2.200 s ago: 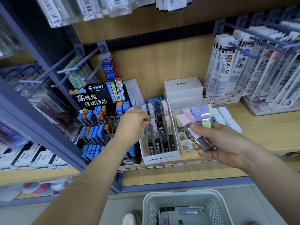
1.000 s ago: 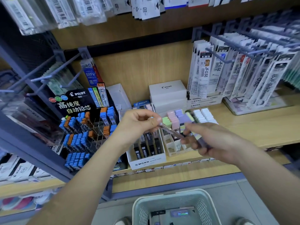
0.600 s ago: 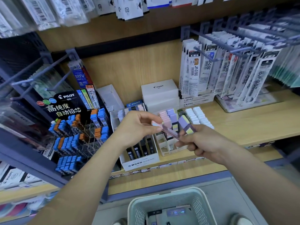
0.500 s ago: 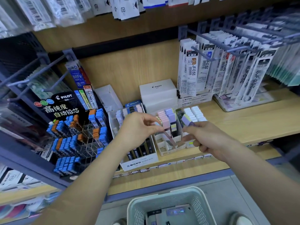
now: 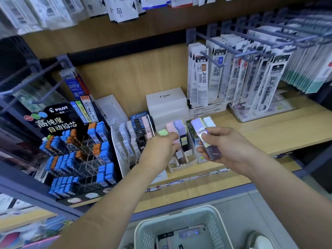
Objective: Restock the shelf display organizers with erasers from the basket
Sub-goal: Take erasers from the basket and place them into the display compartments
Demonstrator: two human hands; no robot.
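Observation:
A white display organizer on the wooden shelf holds pastel stick erasers in pink, purple, green and yellow. My left hand pinches a pink-capped eraser whose lower end stands in a front slot of the organizer. Just to the right, my right hand grips a small bundle of erasers with purple and yellow caps above the organizer's right side. The pale green basket sits below on the floor with more packs inside.
A clear MONO organizer with black, white and pink sticks stands left of the eraser display. The black Pilot lead rack fills the left. White Pilot boxes sit behind. Refill packs hang on hooks at the upper right.
My left hand took one eraser from the bundle in my right hand and lowered it into the organizer slot. My right hand stayed over the organizer's right side, still holding its bundle.

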